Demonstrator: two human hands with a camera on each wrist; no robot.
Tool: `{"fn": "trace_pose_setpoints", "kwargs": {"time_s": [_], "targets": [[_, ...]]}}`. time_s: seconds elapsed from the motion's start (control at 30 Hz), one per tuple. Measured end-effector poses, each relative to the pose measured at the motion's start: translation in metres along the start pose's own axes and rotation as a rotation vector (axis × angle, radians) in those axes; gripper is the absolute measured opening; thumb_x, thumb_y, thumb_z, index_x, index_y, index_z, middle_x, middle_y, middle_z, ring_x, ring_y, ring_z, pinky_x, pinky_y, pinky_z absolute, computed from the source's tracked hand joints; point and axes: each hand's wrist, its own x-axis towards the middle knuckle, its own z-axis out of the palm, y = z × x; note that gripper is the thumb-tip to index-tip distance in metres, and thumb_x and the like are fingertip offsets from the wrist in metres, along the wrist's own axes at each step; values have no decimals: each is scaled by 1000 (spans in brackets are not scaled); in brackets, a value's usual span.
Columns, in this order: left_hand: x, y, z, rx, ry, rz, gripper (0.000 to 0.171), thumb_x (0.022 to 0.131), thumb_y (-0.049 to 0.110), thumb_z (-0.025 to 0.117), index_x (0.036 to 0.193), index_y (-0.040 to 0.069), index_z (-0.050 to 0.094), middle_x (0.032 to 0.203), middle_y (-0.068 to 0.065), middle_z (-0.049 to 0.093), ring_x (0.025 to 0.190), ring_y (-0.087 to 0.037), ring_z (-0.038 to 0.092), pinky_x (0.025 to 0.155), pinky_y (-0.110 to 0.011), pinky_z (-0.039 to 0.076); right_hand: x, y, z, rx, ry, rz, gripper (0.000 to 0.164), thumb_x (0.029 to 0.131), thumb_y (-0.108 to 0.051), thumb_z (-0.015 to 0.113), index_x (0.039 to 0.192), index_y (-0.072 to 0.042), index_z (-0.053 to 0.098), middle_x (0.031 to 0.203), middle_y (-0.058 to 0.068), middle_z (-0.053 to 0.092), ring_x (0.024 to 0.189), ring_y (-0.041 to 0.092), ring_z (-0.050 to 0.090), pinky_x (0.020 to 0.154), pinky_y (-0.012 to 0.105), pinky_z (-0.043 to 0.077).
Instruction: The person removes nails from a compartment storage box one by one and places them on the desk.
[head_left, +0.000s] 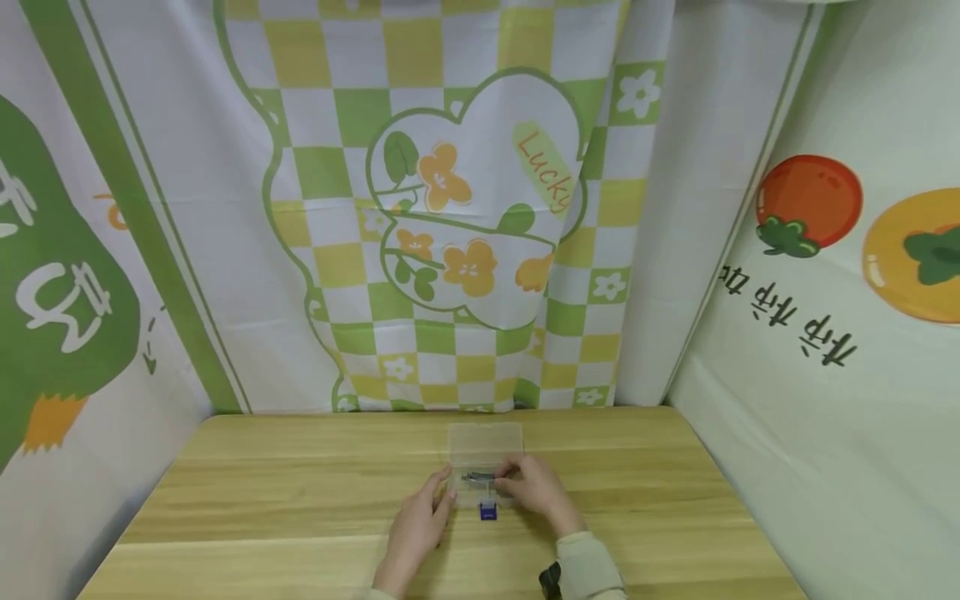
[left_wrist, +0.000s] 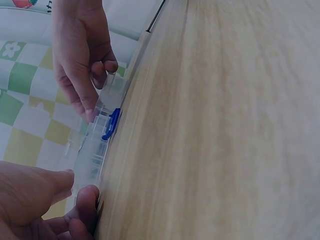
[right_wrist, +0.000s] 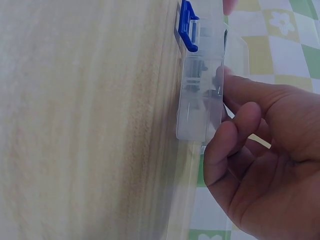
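A clear plastic box lies on the wooden table, its transparent lid raised at the back. On its front side is a blue latch, also visible in the right wrist view. Several thin dark pieces lie inside; their kind is too small to make out. My left hand holds the box's left end between thumb and finger, plainest in the left wrist view. Over the right part of the box, my right hand has bent fingers, with thumb and fingertips reaching inside beside the dark pieces. The wall partly hides whatever those fingertips touch.
The wooden table extends to both sides and in front of the box. Behind it hangs a checkered curtain; printed cloth walls the right side. A dark strap or band sits near the right sleeve.
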Motion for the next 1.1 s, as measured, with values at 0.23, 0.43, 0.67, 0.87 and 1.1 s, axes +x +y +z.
{"fn": "trace_pose_setpoints", "kwargs": {"time_s": [0.23, 0.43, 0.67, 0.87, 1.1], "targets": [[-1, 0, 1, -10, -1, -4, 45, 109, 23, 61, 152, 10, 56, 59, 9, 49, 41, -6, 46, 40, -18, 31, -2, 1, 0, 8, 8, -1, 6, 93, -11, 80, 94, -9, 74, 94, 2, 74, 91, 24, 68, 86, 48, 55], [-1, 0, 2, 1, 5, 3, 45, 109, 23, 61, 151, 10, 56, 58, 10, 49, 42, -6, 45, 41, -20, 31, -3, 1, 1, 21, 18, -14, 5, 94, -9, 79, 94, -8, 74, 93, 3, 73, 88, 22, 66, 81, 44, 54], [0, -1, 2, 5, 10, 10, 45, 109, 23, 61, 151, 9, 56, 58, 11, 48, 42, -5, 43, 41, -21, 31, -2, 5, 3, 22, 33, -12, 5, 94, -10, 80, 93, -10, 75, 91, -1, 72, 84, 17, 63, 77, 38, 53], [1, 0, 1, 5, 14, 13, 45, 109, 23, 61, 151, 8, 56, 57, 11, 48, 42, -4, 42, 41, -20, 30, -2, 7, 2, 50, 45, -12, 4, 94, -11, 79, 95, -10, 75, 91, -2, 71, 83, 15, 62, 73, 32, 52], [1, 0, 2, 12, 7, 0, 45, 109, 23, 61, 151, 9, 56, 57, 10, 48, 42, -5, 43, 41, -20, 32, -6, 6, 2, 76, 73, -25, 6, 94, -11, 80, 95, -9, 75, 92, 0, 71, 84, 19, 63, 72, 31, 50]]}}
